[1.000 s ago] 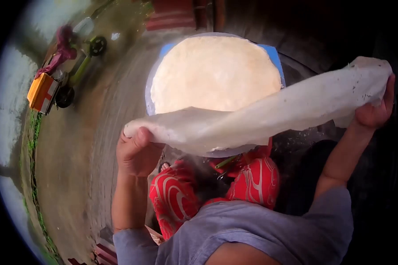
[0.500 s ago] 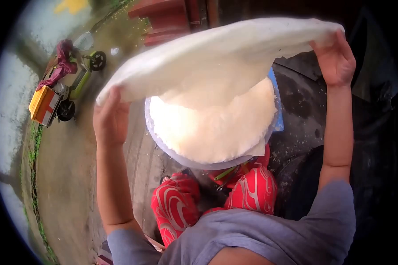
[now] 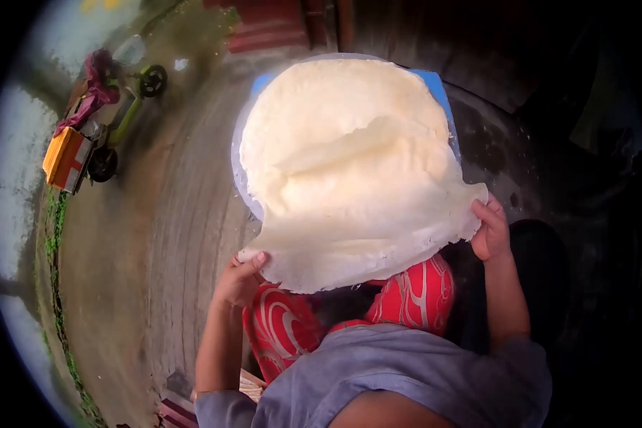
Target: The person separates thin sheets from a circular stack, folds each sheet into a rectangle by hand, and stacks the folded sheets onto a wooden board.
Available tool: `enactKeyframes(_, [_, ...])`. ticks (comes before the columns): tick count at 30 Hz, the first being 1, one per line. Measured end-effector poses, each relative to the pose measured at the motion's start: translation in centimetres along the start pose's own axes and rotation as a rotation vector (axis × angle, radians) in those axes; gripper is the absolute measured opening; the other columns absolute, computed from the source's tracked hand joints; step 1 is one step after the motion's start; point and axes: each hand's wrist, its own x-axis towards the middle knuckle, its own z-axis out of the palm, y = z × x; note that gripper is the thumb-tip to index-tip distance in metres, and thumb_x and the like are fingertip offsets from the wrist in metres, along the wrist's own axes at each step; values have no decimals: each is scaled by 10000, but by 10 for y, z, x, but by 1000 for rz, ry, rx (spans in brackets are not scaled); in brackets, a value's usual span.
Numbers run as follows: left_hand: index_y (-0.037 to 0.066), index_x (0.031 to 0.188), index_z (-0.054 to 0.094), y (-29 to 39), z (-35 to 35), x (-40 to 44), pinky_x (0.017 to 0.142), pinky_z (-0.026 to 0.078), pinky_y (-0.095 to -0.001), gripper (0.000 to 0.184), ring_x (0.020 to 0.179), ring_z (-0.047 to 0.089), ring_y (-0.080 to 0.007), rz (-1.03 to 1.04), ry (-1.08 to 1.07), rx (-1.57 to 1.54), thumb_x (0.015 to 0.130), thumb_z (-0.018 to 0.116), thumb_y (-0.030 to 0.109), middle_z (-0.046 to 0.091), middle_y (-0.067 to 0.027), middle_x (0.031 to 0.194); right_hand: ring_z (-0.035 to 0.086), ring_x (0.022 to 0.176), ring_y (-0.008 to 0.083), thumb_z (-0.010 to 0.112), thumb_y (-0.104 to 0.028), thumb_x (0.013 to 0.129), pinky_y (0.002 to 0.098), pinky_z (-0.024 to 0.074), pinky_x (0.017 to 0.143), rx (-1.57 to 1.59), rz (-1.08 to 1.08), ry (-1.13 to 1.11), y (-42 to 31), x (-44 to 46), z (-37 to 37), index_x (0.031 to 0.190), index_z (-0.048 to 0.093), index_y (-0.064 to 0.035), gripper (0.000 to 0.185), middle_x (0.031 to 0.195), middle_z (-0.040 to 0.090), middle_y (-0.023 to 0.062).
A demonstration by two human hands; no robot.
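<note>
Fingers of left hand (image 3: 240, 279) and right hand (image 3: 492, 230) are pinched on the sheet (image 3: 335, 260), judged limp and light, best held by its edge.

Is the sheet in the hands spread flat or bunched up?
Mostly spread, but not flat: the left hand and right hand hold the sheet wide at its near side, while a raised ridge crosses farther out.

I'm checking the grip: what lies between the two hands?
In the head view, a pale sheet spans from the left hand to the right hand.
</note>
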Motion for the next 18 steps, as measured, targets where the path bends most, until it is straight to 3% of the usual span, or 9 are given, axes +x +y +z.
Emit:
enactKeyframes(4, [28, 1121, 568, 27, 16, 50, 864, 486, -442, 377, 972, 610, -277, 12, 33, -265, 869, 611, 306, 631, -123, 1061, 621, 952, 184, 578, -140, 886, 347, 508, 816, -19, 45, 18, -8, 81, 39, 1112, 550, -27, 254, 1044, 632, 71])
enactKeyframes(5, [33, 1044, 585, 19, -21, 83, 883, 490, -415, 337, 1015, 598, -263, -6, -200, -366, 893, 568, 334, 633, -112, 1055, 618, 965, 185, 576, -183, 898, 361, 507, 821, 26, 42, -29, 0, 108, 43, 1146, 527, -21, 300, 1082, 620, 69])
enactKeyframes(6, [33, 1044, 585, 20, -22, 90, 883, 490, -415, 337, 1015, 598, -263, 0, -197, -367, 893, 568, 334, 633, -112, 1055, 618, 965, 185, 576, -183, 898, 361, 507, 821, 26, 43, -36, 8, 127, 44, 1146, 527, -21, 300, 1082, 620, 69])
enactKeyframes(9, [13, 1151, 524, 6, -35, 105, 875, 458, -390, 456, 1040, 557, -263, 35, 267, -22, 860, 609, 353, 568, -151, 1134, 617, 951, 180, 574, -206, 907, 336, 501, 819, -130, 253, 184, 28, 153, 45, 1172, 508, -15, 333, 1092, 613, 64])
enactKeyframes(10, [-6, 1205, 485, 6, -26, 92, 925, 415, -403, 534, 1117, 512, -267, 85, 369, 201, 832, 649, 339, 560, -168, 1152, 615, 941, 172, 585, -202, 901, 315, 495, 814, -377, 182, 127, 36, 147, 44, 1151, 525, -10, 320, 1062, 620, 64])
enactKeyframes(13, [43, 1091, 549, -25, -40, 96, 738, 477, -331, 402, 927, 580, -184, 158, 664, 459, 810, 699, 288, 601, -77, 1007, 609, 921, 144, 609, -183, 885, 270, 480, 802, -725, -18, -85, 70, 135, 33, 1093, 566, -10, 275, 997, 632, 56])
enactKeyframes(15, [58, 977, 599, -33, -44, 97, 715, 482, -331, 272, 814, 581, -159, -267, 521, 148, 786, 724, 206, 605, -33, 857, 618, 898, 162, 651, -131, 831, 268, 479, 784, -937, -171, -226, 82, 116, 44, 975, 628, -39, 172, 914, 648, 54])
enactKeyframes(16, [58, 977, 599, -36, -48, 100, 715, 482, -331, 272, 814, 581, -159, -267, 520, 148, 786, 724, 206, 605, -33, 857, 618, 898, 162, 651, -131, 831, 268, 479, 784, -937, -171, -226, 82, 105, 57, 975, 628, -39, 172, 914, 648, 54])
enactKeyframes(18, [59, 903, 600, -48, -59, 108, 675, 490, -321, 223, 694, 564, -155, -460, 333, 42, 763, 740, 162, 586, -23, 767, 605, 928, 239, 668, -123, 783, 331, 473, 814, -1264, -587, -466, 83, 88, 76, 961, 638, -70, 188, 956, 644, 65])
